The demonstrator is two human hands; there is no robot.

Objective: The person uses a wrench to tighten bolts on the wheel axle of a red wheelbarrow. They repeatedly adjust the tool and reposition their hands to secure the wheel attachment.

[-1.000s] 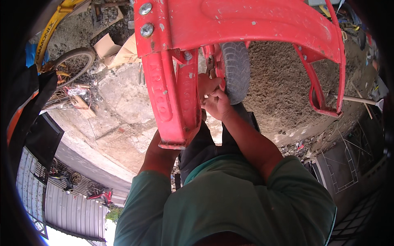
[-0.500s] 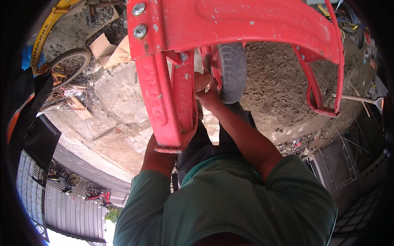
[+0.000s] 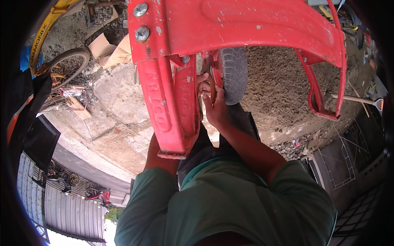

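A red metal frame (image 3: 242, 26) of what looks like a tipped-up wheelbarrow rises before me, with chipped paint and a hollow leg (image 3: 161, 102) pointing toward me. Its dark rubber wheel (image 3: 234, 76) stands just right of my hands. Between leg and wheel, my left hand (image 3: 204, 84) shows its fingers curled at a slim rusty-brown bar (image 3: 212, 87), perhaps a tool handle; the rest of that hand is behind the leg. My right hand (image 3: 217, 110) is close below, thumb and fingers apart around the bar's lower end.
Two bolt heads (image 3: 141, 34) sit on the frame's upper left. Torn cardboard (image 3: 107, 51) and a bicycle wheel (image 3: 74, 67) lie to the left. A pile of sand (image 3: 277, 82) is behind the frame, with a wooden-handled shovel (image 3: 353, 98) on the right.
My right hand has dropped slightly and its thumb has spread from the fingers. More of the left fingers and the brown bar shows. The red frame has shifted slightly downward in view.
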